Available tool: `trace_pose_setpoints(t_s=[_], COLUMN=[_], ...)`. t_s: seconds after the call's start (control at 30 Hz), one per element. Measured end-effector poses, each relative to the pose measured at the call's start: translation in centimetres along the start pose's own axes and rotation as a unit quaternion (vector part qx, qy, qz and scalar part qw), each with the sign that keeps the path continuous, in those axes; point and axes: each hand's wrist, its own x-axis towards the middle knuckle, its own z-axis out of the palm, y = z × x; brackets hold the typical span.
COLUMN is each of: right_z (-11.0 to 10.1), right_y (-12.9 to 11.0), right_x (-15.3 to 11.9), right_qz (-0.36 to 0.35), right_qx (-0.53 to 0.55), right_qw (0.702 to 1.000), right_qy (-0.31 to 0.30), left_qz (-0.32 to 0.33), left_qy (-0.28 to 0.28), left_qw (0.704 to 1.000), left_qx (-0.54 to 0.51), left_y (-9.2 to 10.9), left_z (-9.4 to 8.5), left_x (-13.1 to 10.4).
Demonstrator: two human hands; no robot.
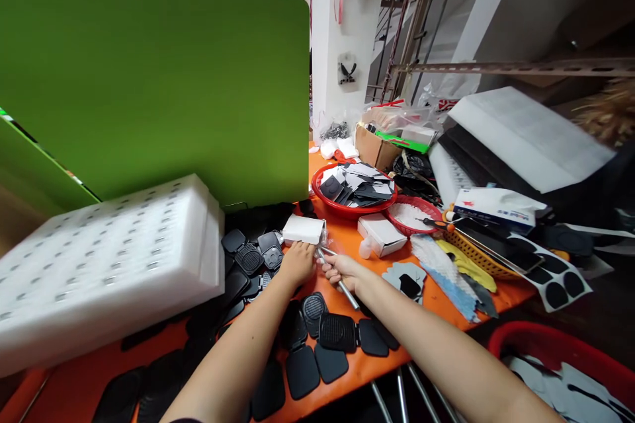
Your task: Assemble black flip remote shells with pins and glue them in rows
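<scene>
My right hand (340, 269) is wrapped round a thin silver metal rod (349, 295), which slants down toward the table's front edge. Just left of it, my left hand (299, 263) lies at the front of a small white box (303, 229); its fingers are close together, and what they hold, if anything, is too small to name. The rod's upper end is near the fingertips of my left hand. Black ribbed hinged pieces (314, 312) lie spread on the orange table (325, 410) in front of and left of my hands.
Large perforated white foam blocks (149, 238) stand at the left before a green panel (163, 79). Behind my hands are a red basket of cards (354, 213) and another white box (381, 235). A yellow basket (479, 258) and a red tub (560, 337) are right.
</scene>
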Motion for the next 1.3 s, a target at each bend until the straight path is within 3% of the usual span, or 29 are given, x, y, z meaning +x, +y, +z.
trace_pose_setpoints(t_s=[0.23,0.4,0.6,0.7,0.77,0.9,0.97,1.1,1.13,1.2,1.3], right_z=[1.4,1.4,-0.4,-1.1,-1.2,0.2,1.2,1.7,1.3,0.1,-2.2], right_y=[0.5,1.3,3.1,3.9,4.6,6.6,8.0,10.8,11.4,12.3,13.6], right_x=[-1.2,-6.3,-14.1,-15.2,-14.9,-13.5,-12.9,-13.4,-13.8,-14.8,-16.2], right_qz=[-0.014,-0.054,-0.110,-0.165,-0.199,-0.180,-0.160,-0.162,-0.167,-0.187,-0.241], right_qx=[0.001,-0.019,0.065,0.140,0.181,0.197,0.167,0.062,0.034,-0.016,-0.089], right_qw=[1.000,0.998,0.991,0.976,0.963,0.963,0.972,0.985,0.985,0.982,0.963], right_qy=[0.023,0.012,-0.042,-0.026,-0.012,-0.030,-0.028,0.000,0.002,0.017,0.082], left_qz=[-0.026,-0.052,-0.062,-0.065,-0.069,-0.063,-0.076,-0.211,-0.239,-0.248,-0.201], left_qy=[-0.060,-0.093,-0.089,-0.068,-0.052,-0.066,-0.059,0.011,0.030,0.046,0.008], left_qw=[0.995,0.993,0.992,0.981,0.963,0.892,0.828,0.618,0.579,0.562,0.590], left_qx=[0.074,0.056,-0.065,-0.170,-0.255,-0.442,-0.552,-0.757,-0.779,-0.788,-0.782], left_y=[0.2,0.5,0.7,2.2,4.3,10.2,12.4,13.9,14.0,14.2,15.5], left_z=[0.0,-0.3,-2.4,-3.8,-4.5,-4.9,-5.0,-5.5,-5.6,-5.6,-5.0], left_x=[0.5,1.3,1.3,0.1,-1.6,-5.4,-6.7,-7.0,-6.8,-6.5,-6.4])
